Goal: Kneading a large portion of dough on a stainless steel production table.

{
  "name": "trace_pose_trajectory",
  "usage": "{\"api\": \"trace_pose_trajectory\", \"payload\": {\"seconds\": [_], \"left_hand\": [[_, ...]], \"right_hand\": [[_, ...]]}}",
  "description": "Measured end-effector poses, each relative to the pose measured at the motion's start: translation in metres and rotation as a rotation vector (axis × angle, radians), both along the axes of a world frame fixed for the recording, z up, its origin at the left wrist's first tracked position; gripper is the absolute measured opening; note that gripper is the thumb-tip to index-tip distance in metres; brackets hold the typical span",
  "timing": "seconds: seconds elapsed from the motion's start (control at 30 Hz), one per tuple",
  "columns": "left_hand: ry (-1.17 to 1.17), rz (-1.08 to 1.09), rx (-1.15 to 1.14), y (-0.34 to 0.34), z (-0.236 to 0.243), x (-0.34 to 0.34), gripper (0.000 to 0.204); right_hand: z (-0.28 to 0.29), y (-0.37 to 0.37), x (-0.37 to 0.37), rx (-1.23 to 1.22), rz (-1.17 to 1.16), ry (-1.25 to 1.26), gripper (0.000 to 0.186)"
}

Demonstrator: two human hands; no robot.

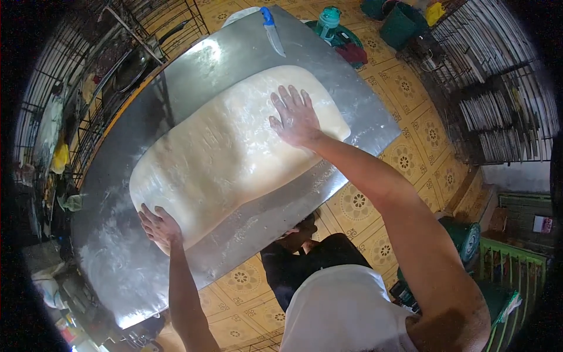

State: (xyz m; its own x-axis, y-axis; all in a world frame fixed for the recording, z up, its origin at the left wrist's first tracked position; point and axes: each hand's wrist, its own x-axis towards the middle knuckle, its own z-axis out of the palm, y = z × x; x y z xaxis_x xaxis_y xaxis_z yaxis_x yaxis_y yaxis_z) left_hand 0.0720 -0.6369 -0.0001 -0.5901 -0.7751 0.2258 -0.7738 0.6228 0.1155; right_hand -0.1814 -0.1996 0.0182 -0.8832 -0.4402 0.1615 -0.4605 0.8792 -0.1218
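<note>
A big slab of pale dough (217, 146) stretches across the metal table (205, 67), its surface smooth with a shallow dip near the middle. My right hand (296, 116) lies flat on the dough's right part, fingers spread and pointing away from me. At the dough's near left end, my left hand (160, 227) rests against the edge, fingers apart. Neither hand grips anything. Beyond the dough, by the table's far edge, lies a knife (274, 34) with a blue handle.
Wire racks (88, 105) line the left side, and a rack stacked with trays (498, 111) stands right. Past the table's far right corner are a teal jug (328, 22) and a green bin (403, 26). Patterned tiles (404, 161) cover the floor. A green slatted gate (513, 270) is lower right.
</note>
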Motion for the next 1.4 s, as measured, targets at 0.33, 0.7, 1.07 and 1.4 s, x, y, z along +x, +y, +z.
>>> {"api": "trace_pose_trajectory", "payload": {"seconds": [0.33, 0.7, 1.07, 1.4], "left_hand": [[-0.014, 0.004, -0.040, -0.005, -0.005, 0.004, 0.063], [0.017, -0.024, -0.002, 0.003, -0.003, -0.003, 0.065], [0.069, -0.112, -0.034, 0.006, -0.009, -0.003, 0.062], [0.147, -0.030, 0.309, -0.013, 0.025, 0.031, 0.077]], "right_hand": [[0.000, -0.003, 0.001, -0.034, 0.008, 0.015, 0.072], [0.002, 0.005, -0.001, -0.006, -0.011, 0.021, 0.072], [-0.032, 0.017, -0.010, -0.084, 0.115, 0.339, 0.064], [-0.032, -0.014, -0.014, 0.029, 0.259, 0.272, 0.056]]}}
